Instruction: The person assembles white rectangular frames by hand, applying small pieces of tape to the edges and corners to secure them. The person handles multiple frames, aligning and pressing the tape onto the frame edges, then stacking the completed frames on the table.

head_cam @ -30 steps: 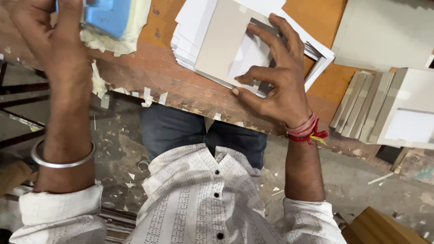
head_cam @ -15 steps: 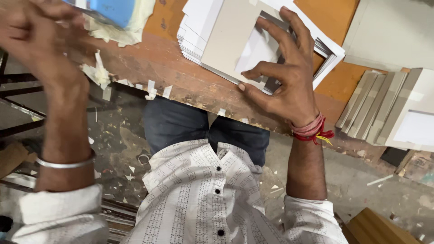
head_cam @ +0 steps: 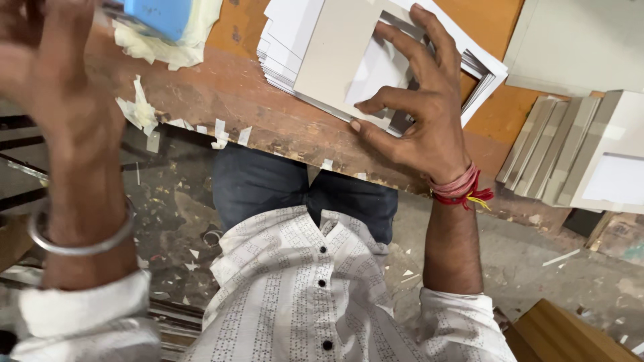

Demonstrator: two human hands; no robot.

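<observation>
Head view: your right hand (head_cam: 419, 114) rests on the grey card frame (head_cam: 335, 60), fingers spread, thumb and forefinger pinching its near inner edge. Frame lies on top of the stack of white sheets (head_cam: 285, 40), near the front edge of the counter (head_cam: 282, 121).

Change since a second ago: the grip has tightened from a flat press to a pinch; frame and stack sit at the same spot. Judgement: frame is being seated or squared on the stack, not lifted off.

Your left hand (head_cam: 47, 60) is raised at the left end of the counter, blurred; cannot tell whether it grips anything. It has drifted up and back beside the blue block (head_cam: 157, 15) and the yellowish rag (head_cam: 178, 40).

Grey boards (head_cam: 557, 147) lie overlapped at the right end.
</observation>
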